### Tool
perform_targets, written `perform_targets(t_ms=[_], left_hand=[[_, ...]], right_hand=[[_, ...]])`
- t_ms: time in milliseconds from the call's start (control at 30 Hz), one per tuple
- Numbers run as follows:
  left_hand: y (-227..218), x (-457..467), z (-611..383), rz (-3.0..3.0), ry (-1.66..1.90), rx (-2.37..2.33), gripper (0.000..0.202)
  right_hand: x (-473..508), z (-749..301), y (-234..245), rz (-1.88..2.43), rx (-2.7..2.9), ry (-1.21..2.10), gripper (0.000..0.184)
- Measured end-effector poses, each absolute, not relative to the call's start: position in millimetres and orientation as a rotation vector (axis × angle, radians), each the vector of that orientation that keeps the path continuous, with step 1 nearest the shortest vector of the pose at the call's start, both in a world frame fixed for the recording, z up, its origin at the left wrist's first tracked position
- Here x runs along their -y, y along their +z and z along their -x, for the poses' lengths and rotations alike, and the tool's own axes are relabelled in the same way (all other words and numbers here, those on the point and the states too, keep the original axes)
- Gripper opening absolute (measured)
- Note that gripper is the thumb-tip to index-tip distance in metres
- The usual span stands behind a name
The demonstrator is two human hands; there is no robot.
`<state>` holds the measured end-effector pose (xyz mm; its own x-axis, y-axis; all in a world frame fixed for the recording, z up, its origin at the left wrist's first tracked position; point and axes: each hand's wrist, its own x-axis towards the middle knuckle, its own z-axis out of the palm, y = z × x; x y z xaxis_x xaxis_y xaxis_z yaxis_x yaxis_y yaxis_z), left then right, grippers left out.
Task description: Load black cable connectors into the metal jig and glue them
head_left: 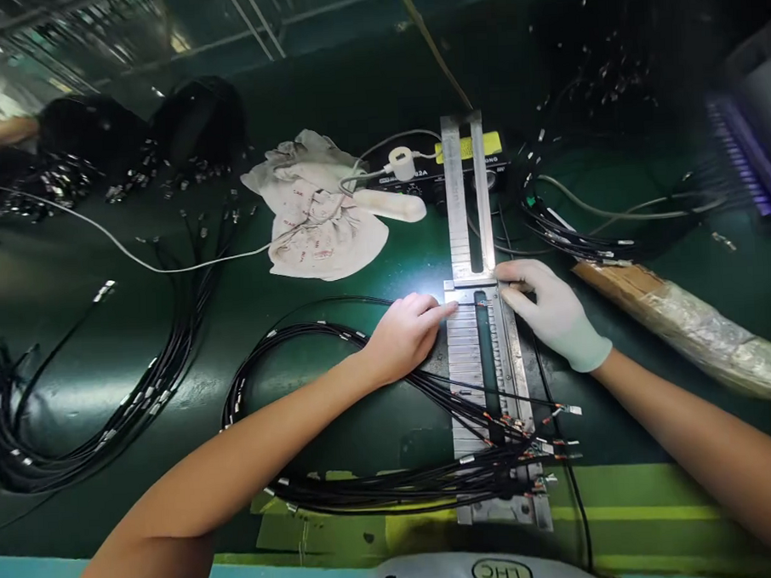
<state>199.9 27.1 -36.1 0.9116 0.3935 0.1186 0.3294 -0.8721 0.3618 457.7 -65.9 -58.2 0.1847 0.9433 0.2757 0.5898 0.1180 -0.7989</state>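
Note:
My bare left hand (405,337) lies over the left edge of a long slotted metal fixture (465,341). Its index finger is stretched onto the grooved plate, the other fingers are curled, and a thin black cable (354,299) runs into it. The cable's end (481,303) crosses the fixture's slot. My right hand (548,309), in a white glove, has thumb and forefinger at the fixture's right edge, close to where the upper slotted frame (456,196) joins. Below my left hand, a looped bundle of black cables (394,485) has its stripped, coloured-wire ends lying across the fixture.
A crumpled white cloth (328,232) and a white handle (391,205) lie beyond my left hand, beside a black device (412,185). More cable bundles (172,375) spread at left. A plastic-wrapped package (700,326) and further cables (575,238) lie at right.

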Motion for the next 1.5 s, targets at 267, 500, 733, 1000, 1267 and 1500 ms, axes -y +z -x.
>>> perform_targets(t_ms=[267, 500, 733, 1000, 1267, 1500], left_hand=[[-19, -16, -128, -2.978, -0.082, -0.422, 0.036], [5, -36, -94, -2.926, -0.02, -0.655, 0.033], [-9, -49, -95, -2.761, -0.052, -0.771, 0.023], [-26, -12, -201, -2.537, 0.197, -0.607, 0.023], [-34, -3, -232, -2.267, 0.341, -0.657, 0.007], [-24, -38, -217, -2.272, 0.429, -0.696, 0.005]], right_hand=[[72, -457, -62, 1.565, 1.485, 0.514, 0.023], [73, -454, -58, 1.561, 1.486, 0.53, 0.021], [70, -455, -59, 1.585, 1.498, 0.502, 0.021], [66, -453, -57, 1.582, 1.47, 0.512, 0.021], [63, -458, -55, 1.549, 1.461, 0.563, 0.024], [61, -460, -53, 1.557, 1.459, 0.598, 0.024]])
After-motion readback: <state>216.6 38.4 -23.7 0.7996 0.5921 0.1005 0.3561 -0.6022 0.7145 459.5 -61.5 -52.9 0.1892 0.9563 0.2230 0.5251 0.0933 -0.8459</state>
